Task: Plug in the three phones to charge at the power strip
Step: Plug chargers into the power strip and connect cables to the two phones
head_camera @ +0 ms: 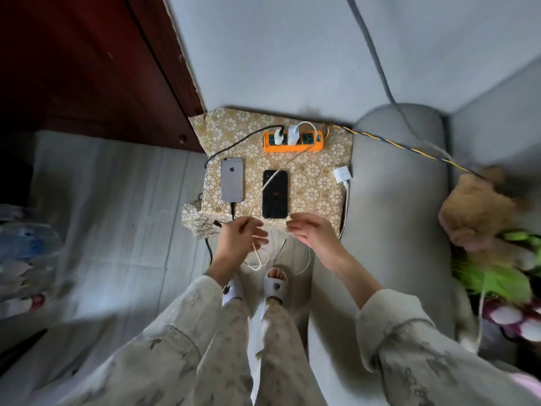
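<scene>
The left hand (240,238) pinches the white cable (257,259); the right hand (310,232) seems open. A tug could drag the black phone (274,194) off the worktop (316,183).

Orange power strip (293,141) lies flat at far edge of floral-covered worktop (319,186), two white chargers plugged in side by side, right sockets free. Silver-grey phone (232,180) face down, near-left, black cable (233,210) in its bottom port. Black phone (275,194) just right of it, flat, thin white cable (270,178) draped across its upper left corner. White charger block (341,174) with cable at worktop's right edge, unplugged
</scene>
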The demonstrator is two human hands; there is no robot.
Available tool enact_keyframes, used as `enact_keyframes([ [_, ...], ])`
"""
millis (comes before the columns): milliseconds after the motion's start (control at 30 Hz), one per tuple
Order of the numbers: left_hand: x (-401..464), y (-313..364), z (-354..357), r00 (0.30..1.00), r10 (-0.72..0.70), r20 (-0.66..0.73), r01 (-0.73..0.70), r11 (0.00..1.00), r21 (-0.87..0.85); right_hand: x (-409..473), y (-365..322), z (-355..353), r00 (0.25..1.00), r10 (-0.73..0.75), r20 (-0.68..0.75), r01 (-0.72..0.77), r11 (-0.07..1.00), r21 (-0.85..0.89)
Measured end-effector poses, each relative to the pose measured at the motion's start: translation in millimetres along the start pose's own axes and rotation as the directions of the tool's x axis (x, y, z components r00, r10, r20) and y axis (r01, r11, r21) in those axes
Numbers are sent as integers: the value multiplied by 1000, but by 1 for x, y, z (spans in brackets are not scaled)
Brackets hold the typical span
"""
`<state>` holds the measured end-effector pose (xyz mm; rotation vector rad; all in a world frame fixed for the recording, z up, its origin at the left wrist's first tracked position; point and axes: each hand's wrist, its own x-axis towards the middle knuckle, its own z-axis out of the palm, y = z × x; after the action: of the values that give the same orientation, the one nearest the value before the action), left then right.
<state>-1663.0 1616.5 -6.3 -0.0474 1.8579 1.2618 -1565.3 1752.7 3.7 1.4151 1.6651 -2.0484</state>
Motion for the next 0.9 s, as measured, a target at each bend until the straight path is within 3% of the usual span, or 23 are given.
enact_keyframes([
  [100, -5, 47, -8, 994, -101, 32, 106, 952, -289, -23, 7, 8, 980, 7, 199, 58, 947, -316],
  [200, -9, 90, -14, 986, -99, 132, 151, 865, -478, -39, 2, 16, 957, -21, 289, 128, 925, -357],
  [333, -15, 128, -15, 988, -45, 148, 119, 829, -547, -45, -17, 8, 959, -171, 225, 261, 839, -477],
  [433, -18, 142, -16, 989, 18, 147, 68, 827, -557, -46, -34, -11, 967, -195, 165, 252, 832, -495],
  [600, -36, 121, -15, 978, 15, 207, 48, 954, -296, -59, -75, -31, 962, -234, 140, 250, 961, -113],
  [700, -53, 110, -8, 956, -10, 292, 59, 985, -160, -68, -103, -31, 943, -328, 56, 327, 945, 36],
  [800, -63, 110, -4, 920, 67, 386, -115, 988, 103, -74, -125, -24, 910, -412, 42, 412, 911, 6],
  [900, -65, 105, -4, 891, 115, 439, -283, 898, 338, -78, -146, -21, 906, -418, 61, 405, 901, 155],
])
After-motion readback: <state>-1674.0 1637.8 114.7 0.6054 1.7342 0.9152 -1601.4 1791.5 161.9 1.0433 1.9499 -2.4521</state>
